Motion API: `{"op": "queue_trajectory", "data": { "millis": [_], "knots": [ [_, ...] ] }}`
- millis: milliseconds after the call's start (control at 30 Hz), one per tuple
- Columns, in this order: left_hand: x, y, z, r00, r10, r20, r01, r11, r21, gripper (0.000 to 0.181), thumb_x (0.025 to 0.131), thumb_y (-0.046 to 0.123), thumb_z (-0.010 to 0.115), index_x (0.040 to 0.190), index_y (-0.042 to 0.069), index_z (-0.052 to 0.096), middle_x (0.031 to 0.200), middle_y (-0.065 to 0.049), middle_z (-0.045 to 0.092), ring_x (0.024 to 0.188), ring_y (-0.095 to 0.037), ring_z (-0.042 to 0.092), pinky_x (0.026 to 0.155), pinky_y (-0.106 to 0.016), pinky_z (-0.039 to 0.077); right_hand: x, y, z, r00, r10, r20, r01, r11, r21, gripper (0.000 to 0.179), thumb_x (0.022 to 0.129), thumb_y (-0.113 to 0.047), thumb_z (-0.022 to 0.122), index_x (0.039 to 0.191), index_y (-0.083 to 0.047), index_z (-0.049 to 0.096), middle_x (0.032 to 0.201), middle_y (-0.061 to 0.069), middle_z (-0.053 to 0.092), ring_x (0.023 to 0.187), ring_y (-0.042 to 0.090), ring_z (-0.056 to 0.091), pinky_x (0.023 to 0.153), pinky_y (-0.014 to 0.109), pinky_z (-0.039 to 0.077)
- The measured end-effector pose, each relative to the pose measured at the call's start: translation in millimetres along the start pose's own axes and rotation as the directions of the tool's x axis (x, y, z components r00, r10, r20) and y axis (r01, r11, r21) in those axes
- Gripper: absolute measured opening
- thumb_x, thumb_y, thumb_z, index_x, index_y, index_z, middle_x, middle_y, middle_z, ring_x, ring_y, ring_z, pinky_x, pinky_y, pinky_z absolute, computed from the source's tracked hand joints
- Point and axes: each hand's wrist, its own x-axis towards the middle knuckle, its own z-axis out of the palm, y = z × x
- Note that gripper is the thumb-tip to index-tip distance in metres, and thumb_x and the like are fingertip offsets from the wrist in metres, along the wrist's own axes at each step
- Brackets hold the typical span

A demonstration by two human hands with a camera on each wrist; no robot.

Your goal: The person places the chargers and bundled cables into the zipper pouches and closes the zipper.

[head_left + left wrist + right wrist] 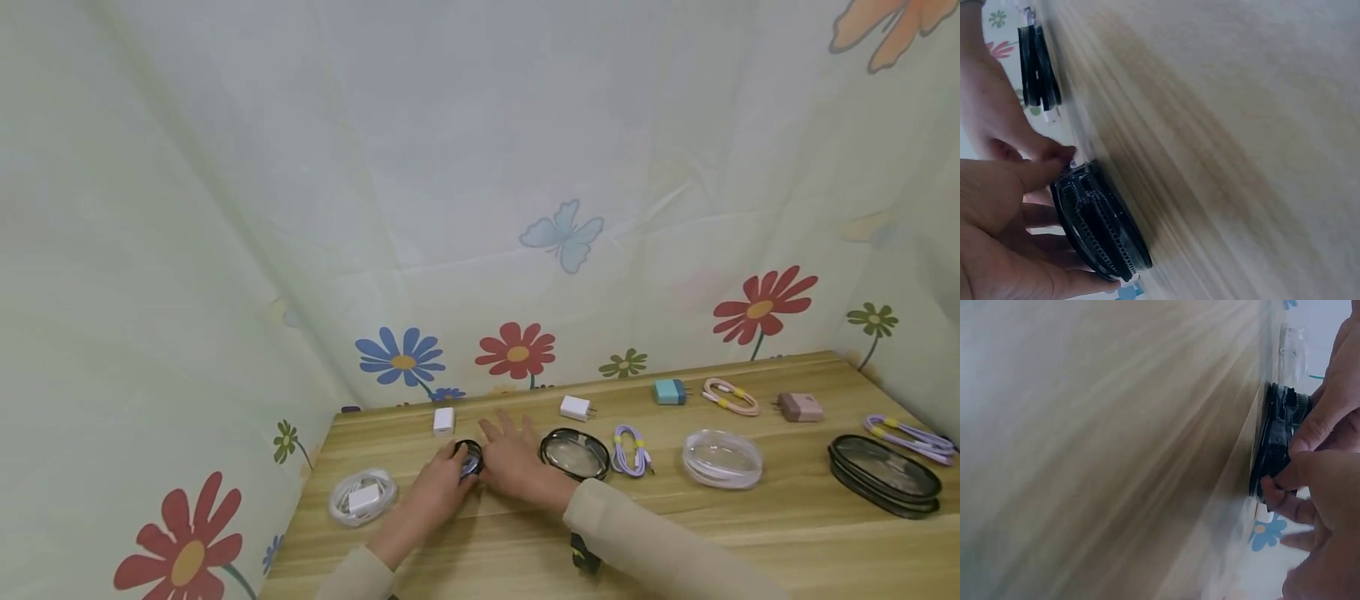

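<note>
A small black case sits on the table, left of centre. The left hand grips its side; the right hand, close by, pinches its edge. A white charger lies just behind, a white case to the left, a purple cable to the right.

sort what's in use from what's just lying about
Seemingly in use: black case, left hand holding it, right hand at its edge

Probably lying about: other black cases, clear cases, white chargers, blue charger, pink charger, peach cable, purple cables
</note>
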Motion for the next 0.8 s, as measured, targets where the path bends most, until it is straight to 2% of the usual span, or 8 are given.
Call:
{"op": "queue_trajectory", "data": {
  "millis": [67, 167, 333, 533, 700, 800],
  "knots": [
    [-0.8, 0.9, 0.0, 1.0, 0.0, -0.004, 0.0, 1.0, 0.012, 0.052, 0.1, 0.02, 0.067, 0.139, -0.011, 0.054, 0.142, -0.035, 0.049, 0.125, -0.049, 0.055, 0.1, -0.062, 0.046, -1.7, 1.3, -2.6, 0.998, -0.062, 0.027, 0.064, 0.997, -0.053, 0.022, 0.089, -0.041, 0.074, 0.088, -0.019, 0.079, 0.154, 0.005, 0.048, 0.149, 0.037, 0.029, 0.108, 0.072, 0.029],
    [-1.6, 1.7, 0.6, 1.0, -0.009, 0.0, 0.009, 1.0, 0.026, 0.05, 0.101, 0.019, 0.065, 0.14, -0.01, 0.053, 0.142, -0.035, 0.048, 0.128, -0.048, 0.053, 0.101, -0.066, 0.042, -2.9, 4.3, -4.6, 0.992, -0.125, 0.021, 0.127, 0.989, -0.082, 0.019, 0.091, -0.034, 0.074, 0.094, -0.017, 0.079, 0.155, 0.004, 0.045, 0.15, 0.036, 0.027, 0.11, 0.072, 0.028],
    [-2.6, 3.6, 3.3, 1.0, -0.007, 0.01, 0.006, 0.997, 0.083, 0.048, 0.102, 0.019, 0.062, 0.139, -0.01, 0.053, 0.142, -0.035, 0.049, 0.13, -0.05, 0.05, 0.099, -0.068, 0.042, -2.9, 6.7, -0.8, 0.985, -0.169, -0.015, 0.167, 0.982, -0.083, 0.026, 0.09, -0.031, 0.075, 0.109, -0.015, 0.079, 0.152, 0.004, 0.048, 0.149, 0.037, 0.03, 0.11, 0.072, 0.027],
    [-3.4, 6.1, 4.2, 1.0, -0.003, 0.009, 0.002, 0.995, 0.103, 0.047, 0.103, 0.017, 0.06, 0.139, -0.012, 0.053, 0.142, -0.035, 0.049, 0.131, -0.052, 0.049, 0.098, -0.068, 0.043, -2.7, 4.4, 1.6, 0.99, -0.141, 0.02, 0.142, 0.988, -0.067, 0.021, 0.093, -0.032, 0.069, 0.095, -0.014, 0.08, 0.149, 0.004, 0.051, 0.147, 0.035, 0.032, 0.11, 0.069, 0.03],
    [-2.8, 4.0, 4.2, 0.999, -0.024, 0.03, 0.023, 0.999, 0.048, 0.046, 0.103, 0.015, 0.057, 0.141, -0.012, 0.051, 0.145, -0.036, 0.047, 0.133, -0.054, 0.046, 0.101, -0.072, 0.039, -0.7, 7.8, 4.9, 0.992, -0.123, -0.039, 0.121, 0.991, -0.052, 0.016, 0.094, -0.032, 0.071, 0.087, -0.019, 0.079, 0.151, 0.002, 0.049, 0.145, 0.035, 0.035, 0.108, 0.069, 0.034],
    [-2.3, 2.0, 5.3, 1.0, -0.01, 0.02, 0.009, 0.998, 0.055, 0.046, 0.103, 0.016, 0.058, 0.139, -0.012, 0.052, 0.143, -0.035, 0.048, 0.131, -0.054, 0.047, 0.099, -0.072, 0.04, -0.9, 10.1, 3.9, 0.988, -0.144, -0.058, 0.142, 0.989, -0.042, 0.015, 0.095, -0.034, 0.072, 0.087, -0.024, 0.08, 0.152, 0.002, 0.05, 0.145, 0.038, 0.036, 0.107, 0.071, 0.034]
  ]
}}
